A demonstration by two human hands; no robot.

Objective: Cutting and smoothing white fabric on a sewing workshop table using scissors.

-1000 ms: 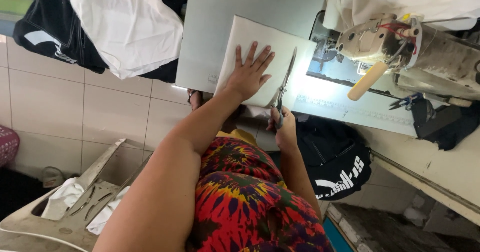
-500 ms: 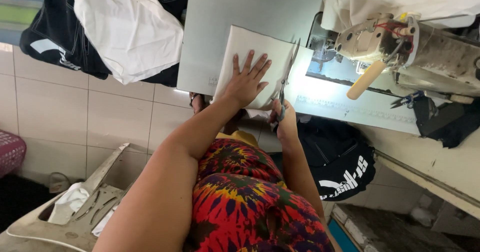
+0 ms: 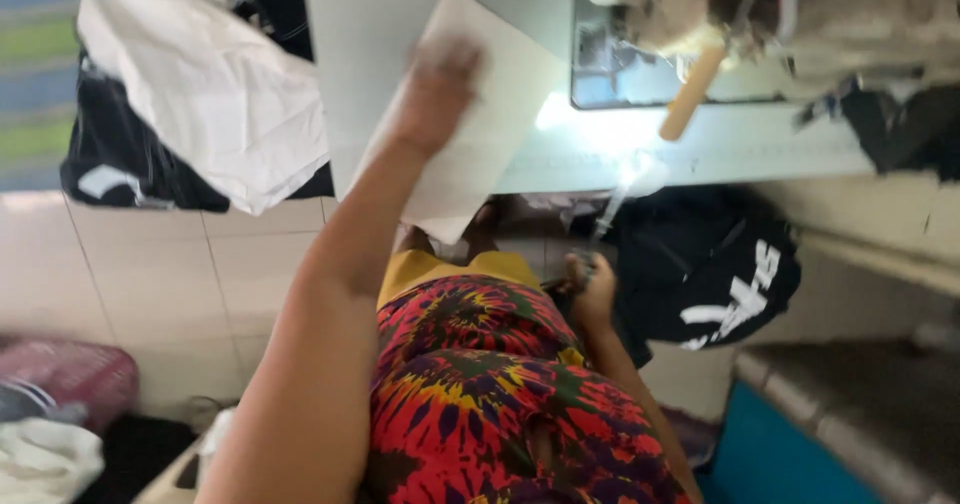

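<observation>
While the view is blurred by motion, the entry reads as follows. Left hand (image 3: 435, 89): laid on a white cut fabric panel (image 3: 480, 134), fingers apparently spread flat, though blur hides whether they pinch it. Panel: lies tilted across the front edge of the grey sewing table (image 3: 380, 24), its lower corner overhanging. Right hand (image 3: 592, 294): low beside the lap, closed around scissors (image 3: 612, 214), blades pointing up toward the table edge. Handling note: the panel likely wants steady flat pressure near the cut line, with blades kept clear of the black garment (image 3: 710, 264) hanging beside.
</observation>
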